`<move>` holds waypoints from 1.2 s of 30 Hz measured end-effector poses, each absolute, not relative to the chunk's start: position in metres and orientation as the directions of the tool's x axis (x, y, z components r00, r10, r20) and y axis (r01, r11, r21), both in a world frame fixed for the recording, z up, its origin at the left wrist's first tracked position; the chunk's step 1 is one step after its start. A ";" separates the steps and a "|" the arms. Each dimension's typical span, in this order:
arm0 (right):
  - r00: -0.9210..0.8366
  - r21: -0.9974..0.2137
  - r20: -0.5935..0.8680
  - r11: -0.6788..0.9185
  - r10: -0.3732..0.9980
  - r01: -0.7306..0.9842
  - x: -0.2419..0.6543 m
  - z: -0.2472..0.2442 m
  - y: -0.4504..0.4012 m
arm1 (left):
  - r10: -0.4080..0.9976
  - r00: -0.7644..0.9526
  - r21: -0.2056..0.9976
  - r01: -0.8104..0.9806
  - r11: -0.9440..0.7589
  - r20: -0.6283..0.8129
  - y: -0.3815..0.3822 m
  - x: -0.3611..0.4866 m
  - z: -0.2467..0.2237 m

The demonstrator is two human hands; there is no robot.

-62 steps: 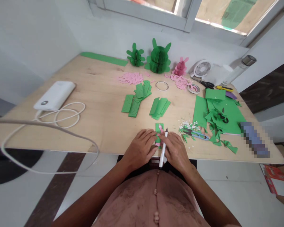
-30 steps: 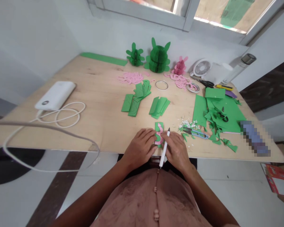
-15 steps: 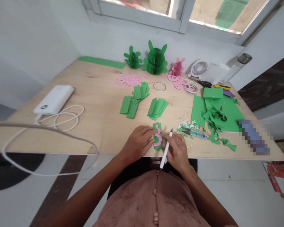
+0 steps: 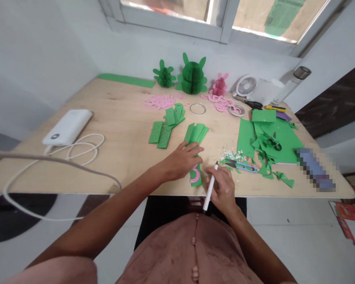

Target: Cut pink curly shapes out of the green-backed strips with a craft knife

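My right hand [image 4: 223, 185] is closed around a white pen [image 4: 210, 189], its dark tip pointing up and away from me. Just left of it, near the table's front edge, lies a small green card [image 4: 198, 182]. On that card rests a wavy pink paper cutout [image 4: 194, 176], its upper part hidden by my hand. My left hand [image 4: 182, 161] reaches over the top of the card with fingers stretched out. Its fingertips are close to the near end of a fanned pile of green paper strips [image 4: 198, 133]; whether they touch it I cannot tell.
Left of the fan lie more green pieces [image 4: 162, 136], with pink cutouts [image 4: 159, 101] behind. Blue thread snips [image 4: 245, 167] lie among scraps on the right, beside green sheets [image 4: 290, 146]. A white power bank [image 4: 68, 127] trails a cable. Paper figures [image 4: 192, 77] and a fan [image 4: 246, 86] stand behind.
My left hand has moved from the card's left side up and across its top, toward the fanned green strips. My right hand still has the pen, a little right of the card.
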State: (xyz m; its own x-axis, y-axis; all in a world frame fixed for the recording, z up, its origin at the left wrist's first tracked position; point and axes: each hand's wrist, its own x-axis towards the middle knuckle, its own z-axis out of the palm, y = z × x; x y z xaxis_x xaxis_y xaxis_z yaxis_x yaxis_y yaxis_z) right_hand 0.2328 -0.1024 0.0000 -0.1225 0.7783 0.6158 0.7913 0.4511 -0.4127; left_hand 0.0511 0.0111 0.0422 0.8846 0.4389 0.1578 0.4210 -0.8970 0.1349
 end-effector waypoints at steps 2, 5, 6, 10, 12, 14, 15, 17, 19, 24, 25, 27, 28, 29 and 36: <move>-0.117 -0.413 0.618 0.448 0.777 0.793 0.233 -0.001 -0.103 | 0.430 0.890 0.128 0.413 -0.902 0.153 0.014 0.050 0.043; -0.103 -0.422 0.616 0.438 0.781 0.794 0.233 -0.001 -0.103 | 0.417 0.896 0.138 0.398 -0.907 0.152 0.018 0.047 0.045; -0.100 -0.425 0.616 0.436 0.781 0.793 0.233 -0.001 -0.103 | 0.421 0.894 0.154 0.399 -0.904 0.152 0.019 0.045 0.046; -0.076 -0.435 0.642 0.444 0.763 0.783 0.233 -0.001 -0.103 | 0.508 0.849 0.291 0.455 -0.842 0.143 0.019 0.037 0.051; -0.039 -0.454 0.657 0.436 0.753 0.777 0.233 -0.002 -0.103 | 0.596 0.792 0.412 0.502 -0.760 0.134 0.015 0.033 0.053; 0.007 -0.484 0.660 0.417 0.751 0.769 0.233 -0.002 -0.103 | 0.685 0.719 0.535 0.534 -0.655 0.121 0.008 0.030 0.053; 0.031 -0.499 0.658 0.405 0.752 0.766 0.233 -0.002 -0.103 | 0.722 0.683 0.582 0.543 -0.605 0.113 0.004 0.029 0.052; 0.080 -0.527 0.652 0.375 0.754 0.763 0.232 0.000 -0.104 | 0.778 0.621 0.651 0.553 -0.520 0.094 -0.005 0.027 0.049; 0.124 -0.544 0.650 0.346 0.750 0.764 0.231 0.004 -0.105 | 0.821 0.567 0.710 0.550 -0.440 0.070 -0.014 0.025 0.044; 0.112 -0.513 0.677 0.357 0.728 0.780 0.225 0.017 -0.103 | 0.884 0.462 0.903 0.404 -0.144 -0.065 -0.032 0.030 0.033; 0.110 -0.525 0.662 0.355 0.741 0.773 0.224 0.019 -0.102 | 0.890 0.443 0.935 0.348 -0.062 -0.105 -0.035 0.031 0.033; 0.146 -0.604 0.589 0.313 0.795 0.733 0.222 0.022 -0.099 | 0.895 0.415 0.968 0.244 0.062 -0.162 -0.041 0.035 0.033; 0.181 -0.661 0.536 0.277 0.825 0.697 0.221 0.024 -0.097 | 0.897 0.405 0.974 0.201 0.101 -0.176 -0.044 0.037 0.034; 0.220 -0.721 0.479 0.238 0.850 0.651 0.219 0.025 -0.095 | 0.900 0.395 0.978 0.162 0.132 -0.187 -0.047 0.038 0.035; 0.331 -0.966 0.194 0.122 0.923 0.228 0.207 0.028 -0.082 | 0.914 0.341 0.973 0.016 0.230 -0.221 -0.059 0.044 0.040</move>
State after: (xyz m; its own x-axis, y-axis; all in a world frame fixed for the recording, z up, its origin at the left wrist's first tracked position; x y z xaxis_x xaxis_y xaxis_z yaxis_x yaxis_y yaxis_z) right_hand 0.2067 -0.0824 0.0281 0.3308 0.9235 0.1944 0.2281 0.1217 -0.9660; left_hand 0.0439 -0.0595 0.0400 0.3406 0.9138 -0.2215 0.0157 0.2300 0.9731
